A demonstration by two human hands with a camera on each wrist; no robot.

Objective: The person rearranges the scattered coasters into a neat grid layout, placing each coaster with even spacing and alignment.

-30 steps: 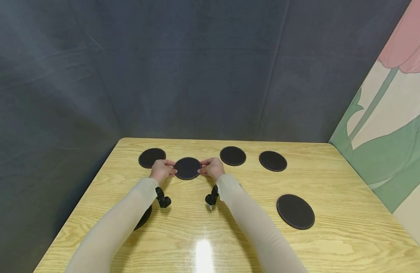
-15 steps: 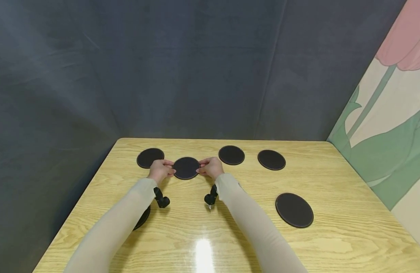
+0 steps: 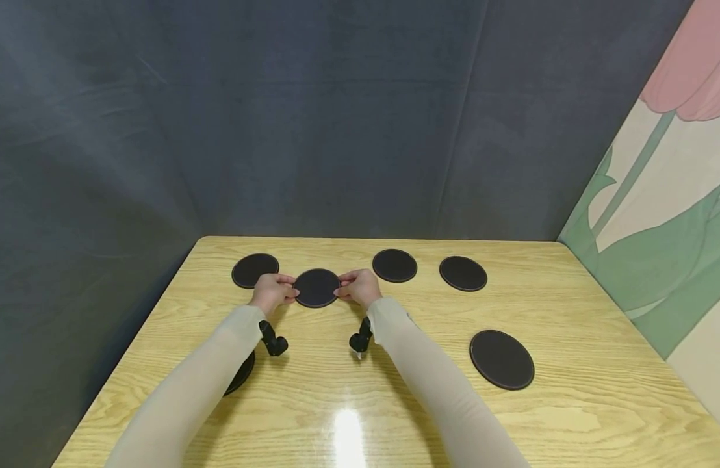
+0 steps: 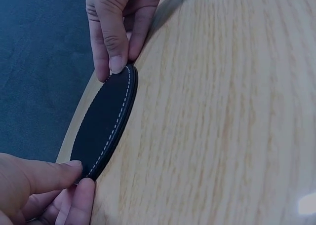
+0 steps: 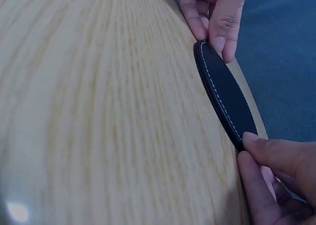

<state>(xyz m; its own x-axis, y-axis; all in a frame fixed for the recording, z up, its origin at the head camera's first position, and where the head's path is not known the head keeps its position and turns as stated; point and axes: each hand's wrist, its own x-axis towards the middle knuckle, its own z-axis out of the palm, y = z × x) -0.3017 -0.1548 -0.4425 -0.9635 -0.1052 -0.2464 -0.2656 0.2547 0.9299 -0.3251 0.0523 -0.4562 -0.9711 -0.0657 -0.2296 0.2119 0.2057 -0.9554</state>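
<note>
A round black coaster [image 3: 316,288] with pale stitching along its rim lies toward the back of the table, between both hands. My left hand [image 3: 271,292] pinches its left edge, thumb on top and fingers at the side. On the opposite edge my right hand [image 3: 362,286] holds it the same way. Both wrist views show the coaster [image 4: 102,121] low over the wood, its edge looking layered. Just behind the left hand sits another black coaster [image 3: 255,268], partly covered by that hand.
Behind and right of the right hand lie two more coasters [image 3: 395,265] [image 3: 462,273]. Another coaster [image 3: 501,359] is at the right, and one [image 3: 243,374] is half hidden under the left forearm. A dark curtain [image 3: 336,130] hangs behind the wooden table [image 3: 570,305].
The whole head view has shifted slightly, with everything a little further left. Both hands keep their pinch on the coaster, which stays in place among the others.
</note>
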